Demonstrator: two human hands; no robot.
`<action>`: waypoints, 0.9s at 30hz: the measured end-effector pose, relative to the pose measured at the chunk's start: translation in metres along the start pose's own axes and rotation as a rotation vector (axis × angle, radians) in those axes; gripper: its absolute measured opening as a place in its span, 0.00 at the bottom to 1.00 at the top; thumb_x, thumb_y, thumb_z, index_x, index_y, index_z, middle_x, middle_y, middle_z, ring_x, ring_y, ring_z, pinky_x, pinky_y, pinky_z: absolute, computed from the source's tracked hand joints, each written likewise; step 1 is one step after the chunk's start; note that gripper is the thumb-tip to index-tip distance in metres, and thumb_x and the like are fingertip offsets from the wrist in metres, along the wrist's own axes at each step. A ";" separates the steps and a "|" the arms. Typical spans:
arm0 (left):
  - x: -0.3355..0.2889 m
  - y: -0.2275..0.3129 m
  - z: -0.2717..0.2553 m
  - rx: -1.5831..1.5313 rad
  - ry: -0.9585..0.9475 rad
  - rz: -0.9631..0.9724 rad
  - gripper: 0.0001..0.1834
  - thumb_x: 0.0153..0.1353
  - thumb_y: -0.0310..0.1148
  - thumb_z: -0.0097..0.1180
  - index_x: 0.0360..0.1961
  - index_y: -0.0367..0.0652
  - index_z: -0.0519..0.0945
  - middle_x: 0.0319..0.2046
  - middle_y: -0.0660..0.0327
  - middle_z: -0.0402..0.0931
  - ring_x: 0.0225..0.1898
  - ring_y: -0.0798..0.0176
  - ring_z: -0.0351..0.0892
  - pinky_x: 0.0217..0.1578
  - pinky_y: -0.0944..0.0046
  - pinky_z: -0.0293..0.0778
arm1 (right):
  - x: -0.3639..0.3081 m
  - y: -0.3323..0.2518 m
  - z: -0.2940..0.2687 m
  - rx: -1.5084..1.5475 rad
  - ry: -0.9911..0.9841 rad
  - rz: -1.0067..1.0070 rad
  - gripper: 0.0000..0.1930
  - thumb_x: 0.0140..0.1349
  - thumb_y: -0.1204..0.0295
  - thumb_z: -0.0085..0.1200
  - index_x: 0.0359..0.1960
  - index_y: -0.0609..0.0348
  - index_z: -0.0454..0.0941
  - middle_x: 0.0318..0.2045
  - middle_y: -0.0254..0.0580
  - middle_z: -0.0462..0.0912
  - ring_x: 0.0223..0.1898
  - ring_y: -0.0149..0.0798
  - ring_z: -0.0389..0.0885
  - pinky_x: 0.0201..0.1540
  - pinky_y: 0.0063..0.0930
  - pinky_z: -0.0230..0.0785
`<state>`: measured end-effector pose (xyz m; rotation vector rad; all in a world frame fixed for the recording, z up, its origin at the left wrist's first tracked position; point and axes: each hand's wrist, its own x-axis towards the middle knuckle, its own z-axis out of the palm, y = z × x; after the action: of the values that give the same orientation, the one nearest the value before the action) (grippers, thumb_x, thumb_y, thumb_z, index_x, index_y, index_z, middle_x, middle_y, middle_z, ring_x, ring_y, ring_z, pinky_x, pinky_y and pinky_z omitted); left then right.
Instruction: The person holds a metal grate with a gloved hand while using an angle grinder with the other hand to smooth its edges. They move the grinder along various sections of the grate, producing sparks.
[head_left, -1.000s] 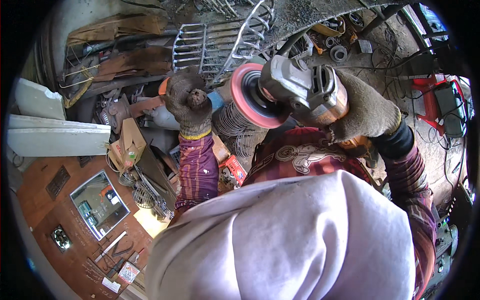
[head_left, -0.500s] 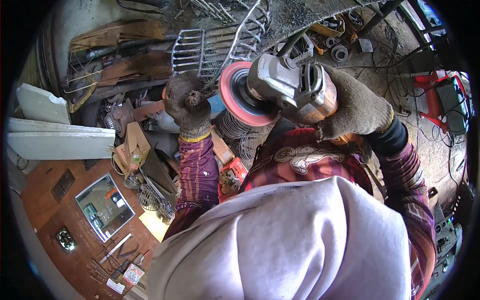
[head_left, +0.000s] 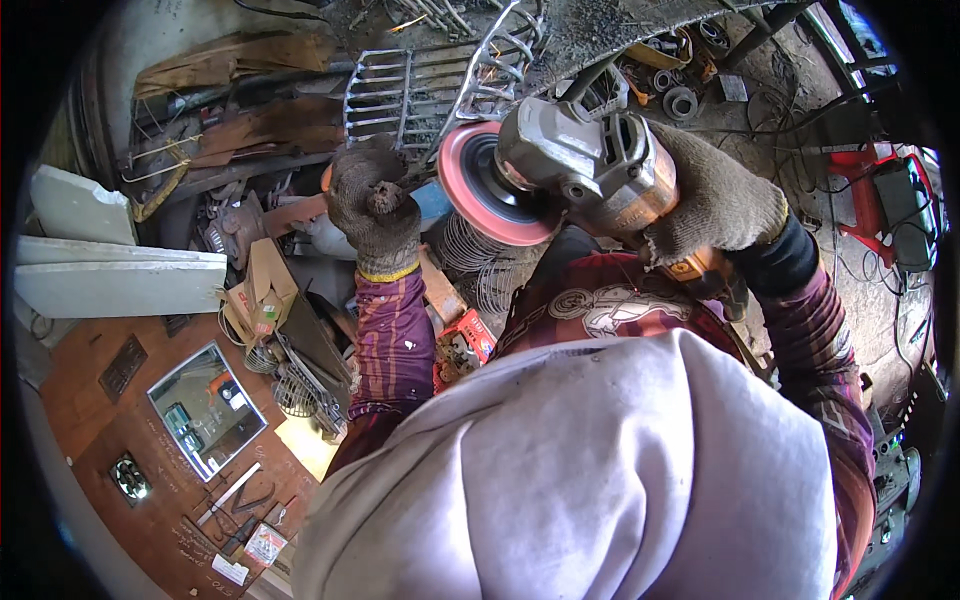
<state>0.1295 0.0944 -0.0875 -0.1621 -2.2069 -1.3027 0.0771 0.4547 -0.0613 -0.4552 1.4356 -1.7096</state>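
My right hand (head_left: 715, 195), in a brown knit glove, grips the body of an angle grinder (head_left: 590, 165). Its red and black disc (head_left: 485, 185) is tilted up beside the lower end of a shiny metal rod rack (head_left: 410, 95); whether the disc touches the metal, I cannot tell. A few orange sparks show over the rack. My left hand (head_left: 375, 205), gloved the same way, is closed in a fist just below the rack, left of the disc. What its fingers hold is hidden.
Coiled wire (head_left: 475, 255) lies below the disc. White boards (head_left: 120, 275) and a brown board with tools (head_left: 120, 420) stand on the left. A dark worktop (head_left: 620, 35) is at the top. A red and grey machine (head_left: 890, 205) sits on the right, with cables around it.
Orange sparks have appeared over the rack. The grinder has shifted very slightly, its rear end a little lower. My left hand stays in place.
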 end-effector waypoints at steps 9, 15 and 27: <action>0.014 0.011 -0.002 0.319 -0.081 0.293 0.08 0.56 0.33 0.60 0.31 0.39 0.82 0.33 0.53 0.82 0.40 0.50 0.82 0.46 0.52 0.76 | 0.001 0.001 0.002 -0.075 0.008 0.048 0.54 0.31 0.73 0.72 0.69 0.61 0.62 0.59 0.42 0.77 0.59 0.36 0.74 0.66 0.35 0.63; 0.013 0.015 0.009 0.059 0.102 0.052 0.11 0.60 0.36 0.61 0.32 0.37 0.82 0.33 0.53 0.82 0.37 0.50 0.83 0.40 0.54 0.77 | -0.012 0.002 0.007 0.049 0.006 0.047 0.54 0.30 0.69 0.73 0.68 0.62 0.64 0.59 0.43 0.77 0.58 0.36 0.75 0.66 0.35 0.63; 0.020 0.016 -0.004 0.286 0.045 0.159 0.09 0.51 0.31 0.63 0.33 0.38 0.81 0.32 0.55 0.81 0.36 0.53 0.82 0.39 0.56 0.76 | -0.026 -0.001 0.011 -0.082 0.078 -0.229 0.60 0.29 0.65 0.81 0.69 0.64 0.60 0.62 0.48 0.74 0.63 0.41 0.72 0.68 0.39 0.62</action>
<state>0.1202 0.0959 -0.0637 -0.1909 -2.2625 -0.8870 0.1000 0.4674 -0.0515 -0.6245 1.5628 -1.8712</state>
